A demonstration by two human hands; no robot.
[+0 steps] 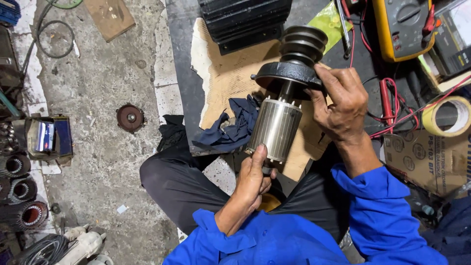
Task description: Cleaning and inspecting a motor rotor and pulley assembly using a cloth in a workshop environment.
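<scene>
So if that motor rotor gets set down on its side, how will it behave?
The rotor looks solid metal, so probably heavy. Its smooth round core would likely roll. The end cover and stepped pulley make one end bulkier, so it may curve or tip.

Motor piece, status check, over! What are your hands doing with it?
Left hand grips the shaft end below the rotor. Right hand holds the black end cover under the pulley. Blue rag beside it, not blocking.

Stained concrete floor [98, 83], cluttered dark workbench [179, 59].
</scene>
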